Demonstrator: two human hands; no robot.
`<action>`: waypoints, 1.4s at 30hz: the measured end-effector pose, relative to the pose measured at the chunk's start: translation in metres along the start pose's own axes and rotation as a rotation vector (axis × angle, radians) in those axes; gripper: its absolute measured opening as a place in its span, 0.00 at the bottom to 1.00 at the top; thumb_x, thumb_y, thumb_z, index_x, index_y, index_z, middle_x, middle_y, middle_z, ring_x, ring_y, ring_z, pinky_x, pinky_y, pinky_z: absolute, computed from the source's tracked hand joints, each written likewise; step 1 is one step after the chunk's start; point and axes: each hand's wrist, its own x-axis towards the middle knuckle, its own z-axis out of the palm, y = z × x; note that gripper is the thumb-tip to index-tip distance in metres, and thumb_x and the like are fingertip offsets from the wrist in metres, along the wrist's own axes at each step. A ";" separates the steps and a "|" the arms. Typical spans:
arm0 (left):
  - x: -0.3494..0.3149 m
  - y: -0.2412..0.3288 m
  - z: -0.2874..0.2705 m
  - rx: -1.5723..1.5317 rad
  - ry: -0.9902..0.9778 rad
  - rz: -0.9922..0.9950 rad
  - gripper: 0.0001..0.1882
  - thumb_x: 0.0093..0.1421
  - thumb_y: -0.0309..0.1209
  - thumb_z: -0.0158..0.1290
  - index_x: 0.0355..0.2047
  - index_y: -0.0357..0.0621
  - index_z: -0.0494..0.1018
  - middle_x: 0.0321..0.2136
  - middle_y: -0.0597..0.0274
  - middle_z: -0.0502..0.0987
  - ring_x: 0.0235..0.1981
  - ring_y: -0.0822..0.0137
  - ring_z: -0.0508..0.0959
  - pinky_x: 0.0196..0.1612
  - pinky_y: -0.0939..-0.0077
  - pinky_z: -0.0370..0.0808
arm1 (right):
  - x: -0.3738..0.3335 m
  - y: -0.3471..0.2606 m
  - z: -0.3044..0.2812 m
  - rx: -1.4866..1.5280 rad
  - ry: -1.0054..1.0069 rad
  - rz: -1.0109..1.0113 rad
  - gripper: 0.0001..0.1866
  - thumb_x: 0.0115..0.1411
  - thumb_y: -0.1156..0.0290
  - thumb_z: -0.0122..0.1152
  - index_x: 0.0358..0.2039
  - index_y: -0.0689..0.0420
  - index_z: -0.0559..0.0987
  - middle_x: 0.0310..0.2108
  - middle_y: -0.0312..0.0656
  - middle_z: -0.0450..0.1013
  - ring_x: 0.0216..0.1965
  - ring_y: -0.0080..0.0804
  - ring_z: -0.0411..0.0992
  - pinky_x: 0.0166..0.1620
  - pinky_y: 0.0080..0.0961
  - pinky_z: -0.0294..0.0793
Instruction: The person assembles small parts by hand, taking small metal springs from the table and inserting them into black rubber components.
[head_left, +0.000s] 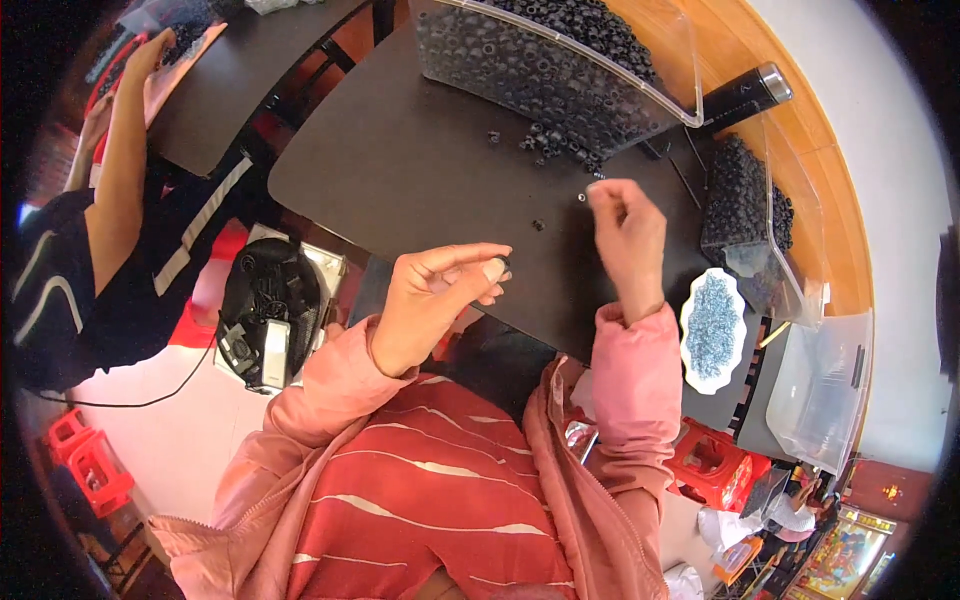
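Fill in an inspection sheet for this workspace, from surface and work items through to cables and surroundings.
Surface: dark table, rounded corner, loose parts lying on it.
Work items: transparent bin of black parts, with a loose pile beside it; second bin of black parts; white scalloped dish of small bluish pieces.
Clutter: black cylinder with silver end behind the bins.
Hands: left hand pinches a small black part; right hand blurred, fingers curled, grip unclear.
Cables: thin black cord curving toward a black bag.
Surroundings: co-worker at left; red stool at right.
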 end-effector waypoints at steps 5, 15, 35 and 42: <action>0.001 -0.005 -0.001 -0.091 -0.098 0.038 0.14 0.59 0.30 0.55 0.45 0.38 0.75 0.31 0.62 0.79 0.29 0.78 0.75 0.36 0.84 0.74 | 0.025 0.023 -0.004 -0.160 0.024 0.005 0.08 0.54 0.68 0.61 0.33 0.57 0.78 0.26 0.44 0.77 0.25 0.37 0.75 0.30 0.30 0.72; 0.003 -0.012 -0.005 -0.122 -0.140 0.032 0.14 0.58 0.27 0.56 0.45 0.36 0.75 0.31 0.63 0.77 0.30 0.77 0.75 0.35 0.85 0.73 | 0.025 0.032 0.007 -0.082 0.019 -0.069 0.06 0.53 0.69 0.63 0.30 0.56 0.78 0.26 0.41 0.75 0.25 0.33 0.73 0.31 0.28 0.72; 0.000 -0.014 0.000 0.334 -0.210 0.403 0.10 0.58 0.24 0.54 0.40 0.38 0.77 0.26 0.60 0.75 0.27 0.74 0.74 0.31 0.82 0.70 | -0.065 -0.066 -0.032 0.519 -0.598 0.113 0.06 0.56 0.74 0.60 0.30 0.63 0.76 0.24 0.37 0.73 0.28 0.19 0.68 0.34 0.19 0.68; -0.002 -0.017 -0.006 0.466 -0.179 0.411 0.11 0.56 0.21 0.53 0.40 0.38 0.77 0.26 0.58 0.76 0.26 0.72 0.75 0.30 0.82 0.71 | -0.081 -0.063 -0.016 0.489 -0.463 0.134 0.06 0.55 0.74 0.62 0.31 0.62 0.75 0.24 0.36 0.72 0.26 0.19 0.68 0.31 0.17 0.68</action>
